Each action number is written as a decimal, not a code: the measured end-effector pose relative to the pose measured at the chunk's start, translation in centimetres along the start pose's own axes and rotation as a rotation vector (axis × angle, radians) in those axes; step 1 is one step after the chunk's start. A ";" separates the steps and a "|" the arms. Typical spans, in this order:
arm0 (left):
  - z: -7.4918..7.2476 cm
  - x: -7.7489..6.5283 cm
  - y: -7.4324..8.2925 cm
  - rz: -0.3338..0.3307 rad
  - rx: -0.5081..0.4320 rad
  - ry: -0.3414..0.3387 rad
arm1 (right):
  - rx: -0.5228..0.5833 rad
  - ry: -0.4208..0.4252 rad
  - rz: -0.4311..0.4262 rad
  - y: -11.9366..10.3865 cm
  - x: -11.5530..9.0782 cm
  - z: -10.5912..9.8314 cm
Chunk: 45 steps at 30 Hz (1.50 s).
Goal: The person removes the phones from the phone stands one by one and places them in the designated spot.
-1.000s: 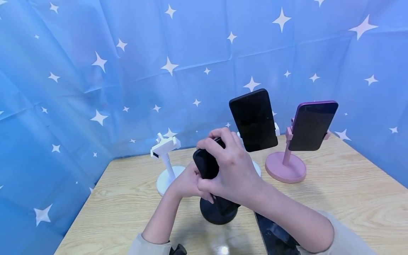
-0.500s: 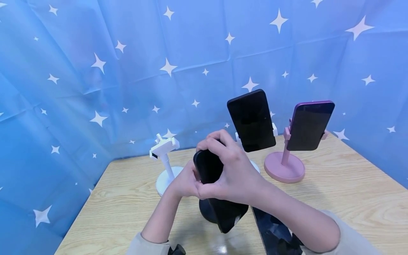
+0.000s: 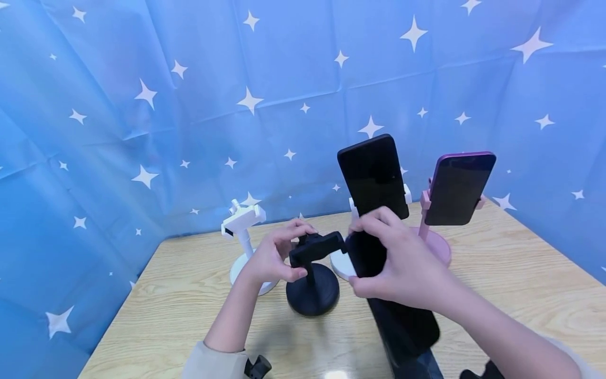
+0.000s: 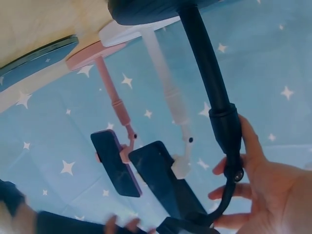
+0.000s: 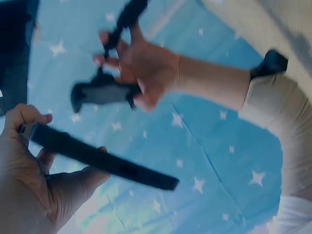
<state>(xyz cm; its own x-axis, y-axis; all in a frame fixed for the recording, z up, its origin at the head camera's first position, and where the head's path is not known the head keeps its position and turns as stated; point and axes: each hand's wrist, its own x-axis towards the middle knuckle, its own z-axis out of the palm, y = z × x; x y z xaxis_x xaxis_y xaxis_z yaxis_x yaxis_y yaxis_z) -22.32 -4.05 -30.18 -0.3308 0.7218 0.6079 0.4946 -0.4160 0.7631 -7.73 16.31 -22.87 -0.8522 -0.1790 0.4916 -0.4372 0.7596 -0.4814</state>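
My left hand (image 3: 279, 255) grips the head of a black phone stand (image 3: 312, 292), with thumb and fingers on either side of its clamp (image 3: 317, 248). The clamp has no phone in it. In the left wrist view the stand's post (image 4: 207, 63) runs past my fingers. To the right, my right hand (image 3: 409, 260) holds a black phone (image 3: 407, 321) by its long edges, apart from the stand. Its thin side (image 5: 102, 158) shows in the right wrist view.
Behind stand a white stand bearing a black phone (image 3: 374, 173) and a pink stand bearing a purple-edged phone (image 3: 459, 189). A white stand (image 3: 243, 221) without a phone is at the left. A dark flat slab (image 3: 428, 366) lies on the wooden table (image 3: 180, 300).
The black phone has come away from the black stand and moved right in my right hand. My left hand stays at the stand, whose clamp now shows.
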 end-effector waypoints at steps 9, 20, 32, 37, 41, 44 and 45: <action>-1.0 0.6 -0.7 0.020 0.001 0.051 | -0.096 -0.215 0.216 7.1 -3.7 0.8; -1.6 1.1 -1.5 0.006 0.050 0.084 | -0.141 -0.228 0.290 13.2 -6.5 2.1; -1.9 1.5 -2.5 -0.023 0.082 0.123 | -0.134 -0.254 0.364 15.5 -7.0 2.8; -2.3 1.6 -2.8 -0.041 0.070 0.154 | -0.137 -0.254 0.333 16.4 -7.2 3.4; -2.4 1.6 -3.1 -0.061 0.056 0.175 | -0.125 -0.250 0.326 16.9 -7.5 3.7; -2.5 1.6 -3.3 -0.079 0.057 0.188 | -0.121 -0.256 0.335 17.2 -7.6 4.0; -2.5 1.7 -3.3 -0.088 0.061 0.194 | -0.118 -0.258 0.336 17.3 -7.7 4.1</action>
<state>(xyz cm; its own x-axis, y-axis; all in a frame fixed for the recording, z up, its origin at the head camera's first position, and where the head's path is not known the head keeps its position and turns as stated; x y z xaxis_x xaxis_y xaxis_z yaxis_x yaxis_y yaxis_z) -26.53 -2.88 -31.14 -0.5202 0.6317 0.5748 0.5030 -0.3173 0.8039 -9.92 28.28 -37.90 -0.9919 -0.0485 0.1173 -0.1002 0.8658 -0.4903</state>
